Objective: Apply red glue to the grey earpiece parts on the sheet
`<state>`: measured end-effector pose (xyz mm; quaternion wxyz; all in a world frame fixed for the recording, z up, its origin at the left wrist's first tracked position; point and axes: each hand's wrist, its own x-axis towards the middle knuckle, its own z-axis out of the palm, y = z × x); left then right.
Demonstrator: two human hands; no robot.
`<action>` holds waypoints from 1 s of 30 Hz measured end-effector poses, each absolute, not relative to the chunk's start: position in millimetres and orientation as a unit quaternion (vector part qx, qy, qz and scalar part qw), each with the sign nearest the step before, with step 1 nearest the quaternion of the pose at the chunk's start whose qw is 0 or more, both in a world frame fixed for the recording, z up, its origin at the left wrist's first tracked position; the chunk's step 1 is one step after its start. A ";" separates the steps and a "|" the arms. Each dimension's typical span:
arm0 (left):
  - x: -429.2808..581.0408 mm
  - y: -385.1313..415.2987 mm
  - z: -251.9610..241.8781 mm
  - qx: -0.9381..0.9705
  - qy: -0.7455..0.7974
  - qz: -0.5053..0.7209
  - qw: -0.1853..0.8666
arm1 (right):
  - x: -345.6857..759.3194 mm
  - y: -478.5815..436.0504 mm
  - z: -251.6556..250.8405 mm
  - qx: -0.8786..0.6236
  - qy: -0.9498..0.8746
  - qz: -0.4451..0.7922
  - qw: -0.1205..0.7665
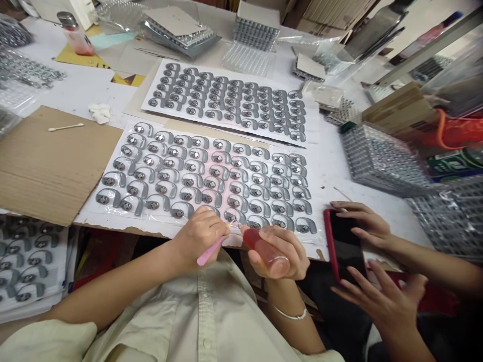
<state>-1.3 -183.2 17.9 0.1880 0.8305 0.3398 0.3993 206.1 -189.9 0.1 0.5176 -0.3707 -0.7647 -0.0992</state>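
Note:
My left hand (199, 231) is closed around a slim pink-handled tool (211, 251); its tip comes close to the front edge of the nearer sheet (94, 213). In my right hand (287, 246) is a small squeeze bottle (260, 249) of reddish liquid, tilted so its thin nozzle meets the area by the tool's tip. Just beyond both hands, a curved grey ear-hook part (231, 216) with a shiny round centre lies at the sheet's front. Rows of the same parts cover this sheet and the farther sheet (226, 98).
Another person's hands hold a red-cased phone (345, 246) at the right. Brown cardboard (45, 161) with a cotton swab (66, 127) lies left. A metal-capped bottle (75, 35) stands at back left. Stacked clear trays (381, 156) stand right. More part sheets (30, 261) sit lower left.

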 end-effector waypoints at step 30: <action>-10.5 -167.4 23.7 0.781 0.387 0.359 0.334 | 199.4 -186.2 -4.4 -0.360 -0.721 -0.078 0.586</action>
